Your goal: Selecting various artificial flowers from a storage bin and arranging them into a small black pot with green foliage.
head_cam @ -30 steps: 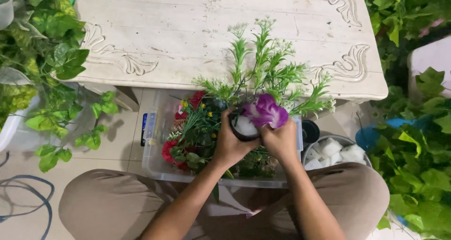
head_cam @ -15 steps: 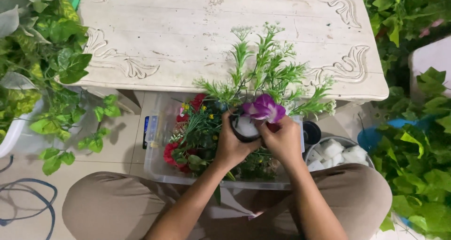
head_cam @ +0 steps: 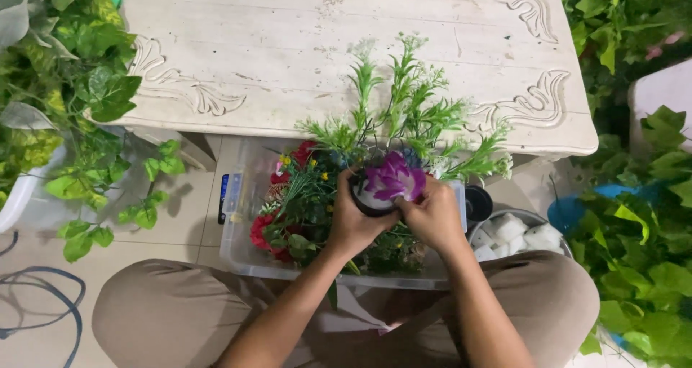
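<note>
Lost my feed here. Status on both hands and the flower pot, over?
Left hand grips small dark pot. Right hand at purple flower in it. Green sprigs upright behind; clear bin of flowers underneath.

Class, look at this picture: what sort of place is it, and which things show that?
Probably a home flower-arranging corner: a carved white table, leafy plants on both sides, and a clear tub of artificial flowers on a tiled floor.

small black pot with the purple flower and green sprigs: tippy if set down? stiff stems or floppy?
Probably top-heavy: the green sprigs rise well above the small black pot, so it may tip. The stems look fairly stiff, standing upright unsupported. Likely light, since the left hand and right hand hold it aloft beside the purple flower.
</note>
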